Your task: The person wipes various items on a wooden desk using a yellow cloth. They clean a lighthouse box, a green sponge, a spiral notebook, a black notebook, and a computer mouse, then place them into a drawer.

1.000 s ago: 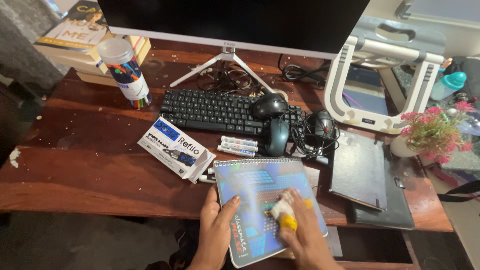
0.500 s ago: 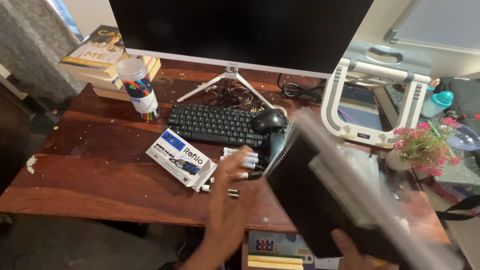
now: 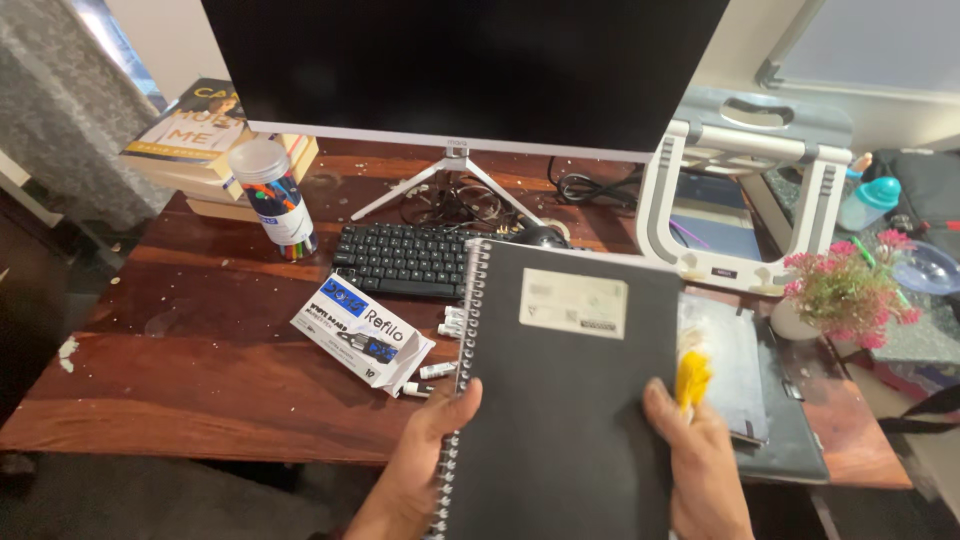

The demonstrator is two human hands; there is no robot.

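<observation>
I hold a spiral-bound notebook [image 3: 565, 400] up over the desk, its black back cover with a pale label facing me. My left hand [image 3: 425, 455] grips it at the spiral edge, thumb on the cover. My right hand [image 3: 700, 460] holds the notebook's right edge and also pinches a yellow and white cloth [image 3: 692, 372]. The notebook hides part of the black keyboard [image 3: 400, 258] and most of the mice behind it.
A wooden desk [image 3: 200, 350] carries a monitor [image 3: 460, 70], a white marker box [image 3: 362, 330] with loose markers [image 3: 435, 372], a tube of coloured pencils [image 3: 272, 198], stacked books [image 3: 195, 130], a laptop stand [image 3: 745, 190], dark folders [image 3: 770, 400] and a pink flower pot [image 3: 850, 285].
The notebook lay face up on the desk while my right hand wiped it with the cloth. It was then lifted and flipped, and now both hands hold it back cover up.
</observation>
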